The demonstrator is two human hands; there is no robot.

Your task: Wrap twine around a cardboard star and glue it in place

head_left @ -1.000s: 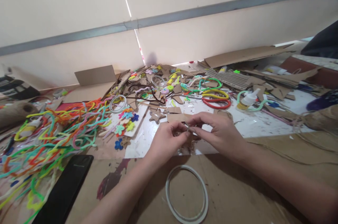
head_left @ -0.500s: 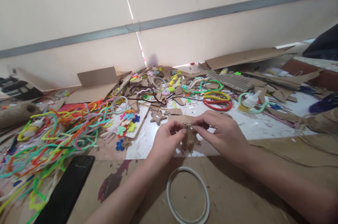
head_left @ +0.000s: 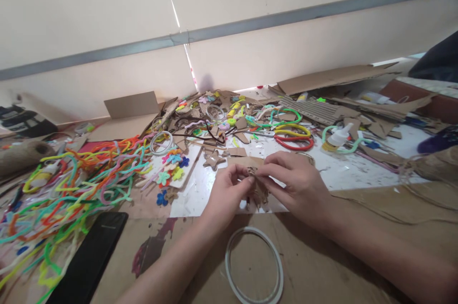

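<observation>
Between my two hands, above the white sheet, is a small cardboard piece (head_left: 260, 195) with twine on it; its outline looks pointed like a star, though fingers hide much of it. My left hand (head_left: 224, 196) pinches its left upper edge between thumb and fingers. From the other side, my right hand (head_left: 298, 182) has thumb and fingertips pressed together at the twine on its top. A loose strand of twine (head_left: 372, 211) runs off to the right behind my right wrist. Just beyond my left hand lies a cardboard star (head_left: 213, 159).
A white ring (head_left: 229, 266) lies on the cardboard in front of me. Pipe cleaners (head_left: 103, 175) and a black phone (head_left: 89, 256) are at left, felt flowers (head_left: 173, 165) nearer the middle. Cardboard scraps, rings and a glue bottle (head_left: 336, 139) fill the back, below a pale wall.
The cardboard piece has turned a little between my fingers. My right hand has shifted slightly left and its fingers have closed in nearer to my left fingertips.
</observation>
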